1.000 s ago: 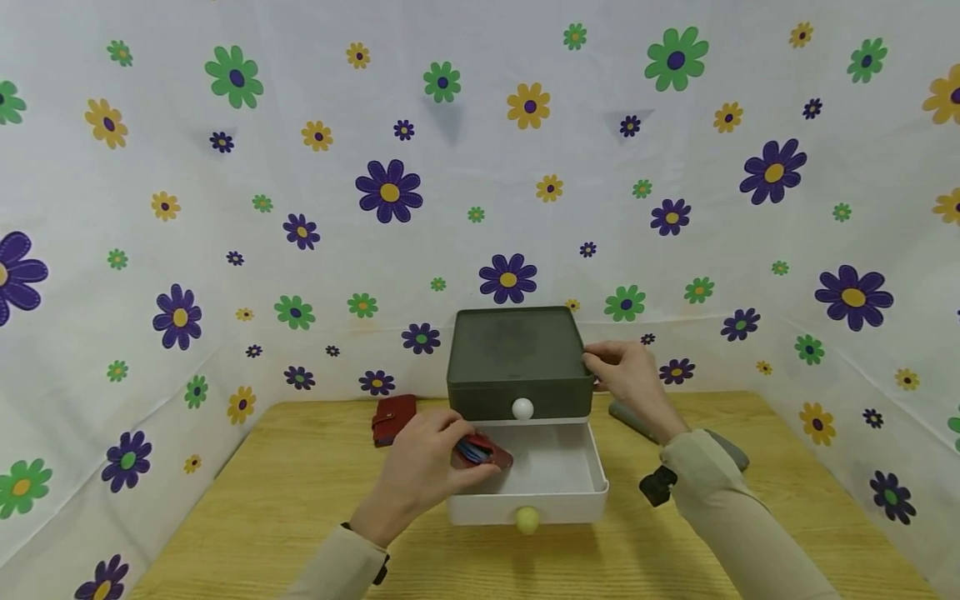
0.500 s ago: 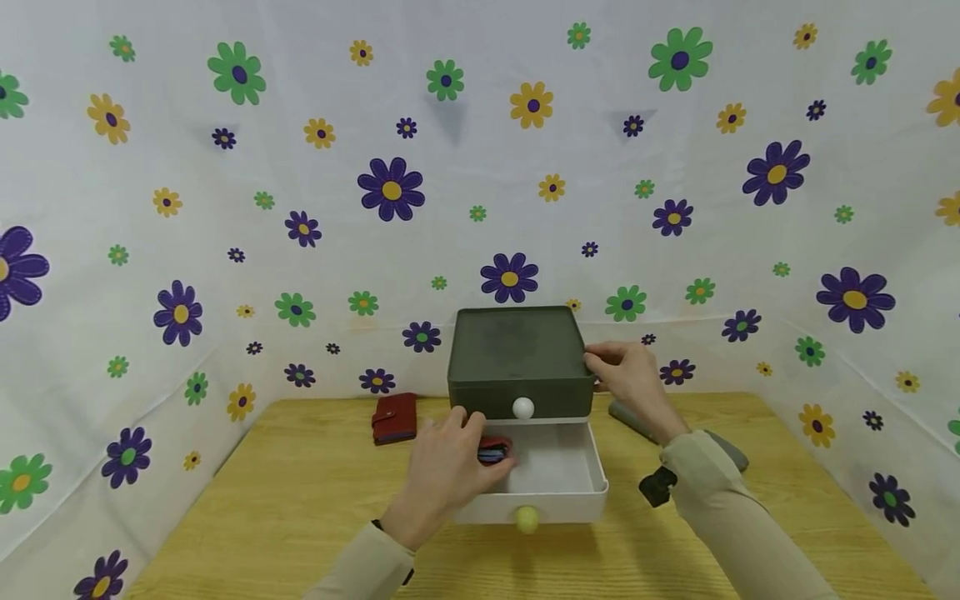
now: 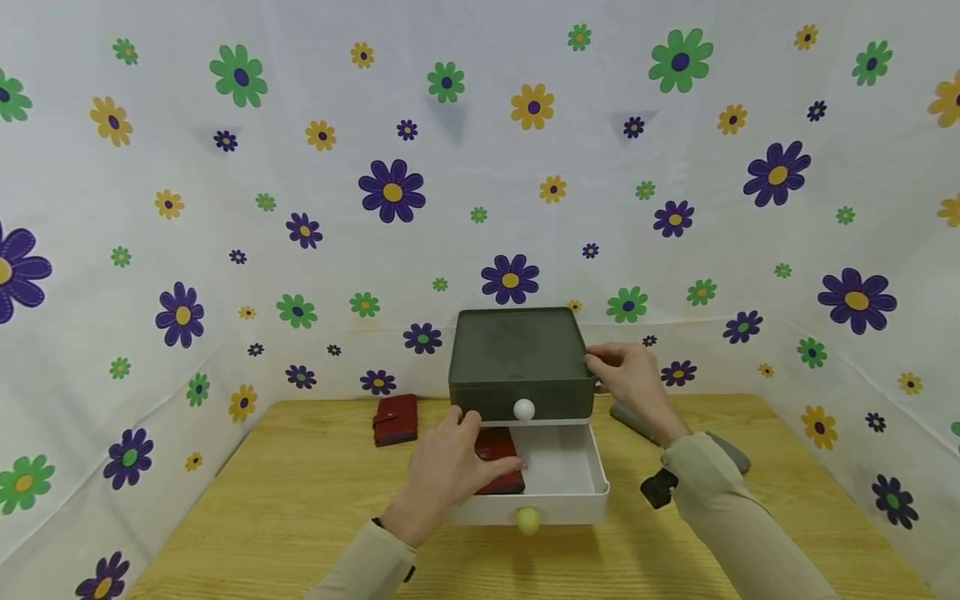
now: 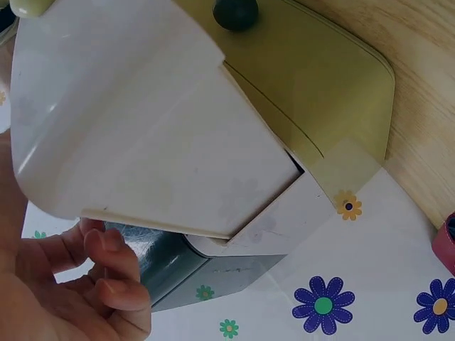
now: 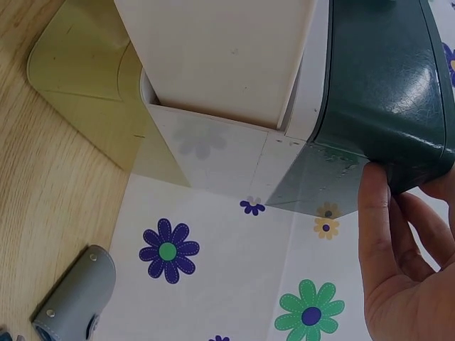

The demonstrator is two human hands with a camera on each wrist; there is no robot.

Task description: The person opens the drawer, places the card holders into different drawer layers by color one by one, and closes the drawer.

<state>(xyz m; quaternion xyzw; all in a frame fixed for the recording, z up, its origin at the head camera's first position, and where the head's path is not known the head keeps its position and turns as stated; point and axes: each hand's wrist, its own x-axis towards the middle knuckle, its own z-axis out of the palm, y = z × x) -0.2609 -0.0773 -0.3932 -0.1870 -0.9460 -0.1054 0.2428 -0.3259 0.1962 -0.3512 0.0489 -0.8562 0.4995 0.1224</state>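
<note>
A small drawer unit has a dark green top tier (image 3: 517,342) with a white knob (image 3: 524,409). Below it, a white drawer (image 3: 577,467) with a yellow knob (image 3: 528,522) is pulled out. Inside, at its left, a dark red wallet (image 3: 497,450) lies flat, partly hidden by my left hand (image 3: 442,467). That hand is over the drawer's left wall, thumb stretched across the wallet, fingers loosely bent in the left wrist view. My right hand (image 3: 633,375) grips the right edge of the green tier, thumb on top and fingers underneath.
A second red wallet (image 3: 395,419) with a snap strap lies on the wooden table (image 3: 300,492), left of the unit. At right, a grey case with snaps (image 5: 78,291) is partly behind my right forearm. An olive-yellow bottom tier (image 5: 85,78) is under the white drawer. Flowered cloth surrounds the table.
My left hand moved right over the drawer and let go of the wallet, which was tilted with its card edges showing and now lies flat. My right hand has stayed put.
</note>
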